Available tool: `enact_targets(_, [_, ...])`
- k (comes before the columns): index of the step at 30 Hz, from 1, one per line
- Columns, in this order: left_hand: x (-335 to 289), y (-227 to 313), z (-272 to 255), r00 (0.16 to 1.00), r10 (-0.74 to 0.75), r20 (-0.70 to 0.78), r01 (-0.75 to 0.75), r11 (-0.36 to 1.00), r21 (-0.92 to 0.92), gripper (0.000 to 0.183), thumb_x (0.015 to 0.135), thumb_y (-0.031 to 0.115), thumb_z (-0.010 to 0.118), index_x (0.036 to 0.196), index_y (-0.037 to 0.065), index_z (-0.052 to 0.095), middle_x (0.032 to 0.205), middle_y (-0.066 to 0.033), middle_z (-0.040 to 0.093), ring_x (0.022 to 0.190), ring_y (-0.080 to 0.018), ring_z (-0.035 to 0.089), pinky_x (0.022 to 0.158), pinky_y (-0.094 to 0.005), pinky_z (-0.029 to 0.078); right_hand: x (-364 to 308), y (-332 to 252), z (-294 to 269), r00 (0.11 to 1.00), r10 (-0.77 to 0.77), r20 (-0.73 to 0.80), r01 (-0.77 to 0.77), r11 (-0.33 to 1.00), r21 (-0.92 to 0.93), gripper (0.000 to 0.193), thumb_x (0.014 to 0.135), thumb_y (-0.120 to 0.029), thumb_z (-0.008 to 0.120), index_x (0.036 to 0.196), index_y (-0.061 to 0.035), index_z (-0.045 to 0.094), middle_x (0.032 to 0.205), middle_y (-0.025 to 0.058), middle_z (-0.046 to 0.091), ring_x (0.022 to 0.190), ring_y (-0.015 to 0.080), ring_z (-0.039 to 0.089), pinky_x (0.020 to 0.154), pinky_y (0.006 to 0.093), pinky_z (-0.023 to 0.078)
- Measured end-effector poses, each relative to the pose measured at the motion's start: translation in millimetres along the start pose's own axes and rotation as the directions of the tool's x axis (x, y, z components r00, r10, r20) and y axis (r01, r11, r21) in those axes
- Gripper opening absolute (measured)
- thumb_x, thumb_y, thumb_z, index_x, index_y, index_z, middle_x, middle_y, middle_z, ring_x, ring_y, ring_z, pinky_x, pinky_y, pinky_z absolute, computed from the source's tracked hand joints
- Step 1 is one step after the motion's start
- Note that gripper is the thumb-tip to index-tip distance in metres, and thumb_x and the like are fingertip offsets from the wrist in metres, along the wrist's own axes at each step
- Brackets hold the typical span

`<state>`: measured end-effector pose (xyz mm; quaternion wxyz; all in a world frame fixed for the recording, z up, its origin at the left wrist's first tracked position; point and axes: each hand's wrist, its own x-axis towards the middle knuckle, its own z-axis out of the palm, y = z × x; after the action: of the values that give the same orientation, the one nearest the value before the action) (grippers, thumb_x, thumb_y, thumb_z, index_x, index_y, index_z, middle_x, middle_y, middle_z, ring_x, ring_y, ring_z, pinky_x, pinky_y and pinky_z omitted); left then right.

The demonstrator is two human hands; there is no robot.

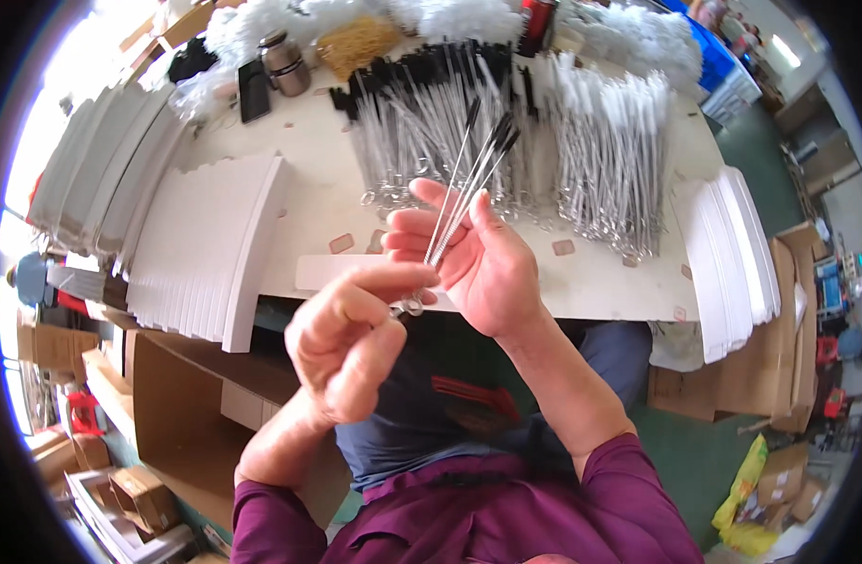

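My left hand (351,334) is closed, pinching the looped ends of a few thin straw brushes (454,211) with twisted wire stems and black bristle tips. The tips fan up and to the right. My right hand (492,268) stands open with its palm up, fingers spread and thumb raised beside the stems, which cross in front of its fingers. Beyond my hands lies a big pile of black-tipped brushes (412,132), their loops toward me. Next to it on the right is a pile of white-tipped brushes (609,160).
On the table (308,207), stacked white card boxes (200,249) stand left and more white boxes (732,254) right. A steel flask (285,64), a dark phone (254,92) and bags of white brushes (638,42) line the back. An open carton (181,414) sits below left.
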<state>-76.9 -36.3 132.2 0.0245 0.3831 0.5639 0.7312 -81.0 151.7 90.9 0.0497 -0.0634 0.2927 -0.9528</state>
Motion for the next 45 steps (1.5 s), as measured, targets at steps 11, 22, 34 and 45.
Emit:
enact_targets(11, [-27,-72,87,0.91,-0.391,0.136,0.365,0.912,0.185,0.015,0.097,-0.003,0.066,0.111,-0.005,0.071,0.115,-0.0136,0.073,0.095,-0.0125,0.069,0.082,-0.0279,0.057,-82,-70,-62,0.787,-0.455,-0.417,0.424,0.889,-0.17,0.036,0.113,-0.03,0.05,0.135,-0.0035,0.061,0.076,-0.0001,0.053,0.064,0.0133,0.052,0.056,0.033,0.049])
enact_targets(22, [78,-137,98,0.925,-0.233,0.301,-0.151,0.502,0.851,0.018,0.092,0.014,0.069,0.107,0.004,0.071,0.08,-0.016,0.072,0.074,-0.0351,0.073,0.069,-0.0462,0.058,-131,-83,-123,0.671,-0.541,-0.508,0.152,0.77,-0.619,0.032,0.113,-0.028,0.05,0.12,-0.0005,0.065,0.071,-0.0028,0.045,0.052,0.0061,0.038,0.043,0.0237,0.03])
enact_targets(34, [107,-177,129,0.764,-0.486,0.424,-0.431,0.103,0.896,0.013,0.089,0.004,0.061,0.101,-0.001,0.061,0.07,-0.0173,0.071,0.067,-0.034,0.075,0.06,-0.045,0.059,-135,-77,-133,0.709,-0.516,-0.481,0.117,0.758,-0.641,0.035,0.113,-0.03,0.051,0.114,0.0019,0.066,0.066,-0.0027,0.049,0.048,0.0047,0.044,0.041,0.0224,0.035])
enact_targets(45, [112,-163,113,0.802,-0.058,0.594,-0.577,0.176,0.797,0.022,0.091,0.007,0.063,0.112,0.006,0.067,0.091,-0.0107,0.07,0.072,-0.0266,0.072,0.056,-0.0401,0.058,-139,-74,-139,0.742,-0.519,-0.423,0.149,0.744,-0.652,0.035,0.113,-0.028,0.051,0.115,0.0028,0.066,0.066,-0.0026,0.05,0.048,0.0045,0.045,0.042,0.0215,0.037])
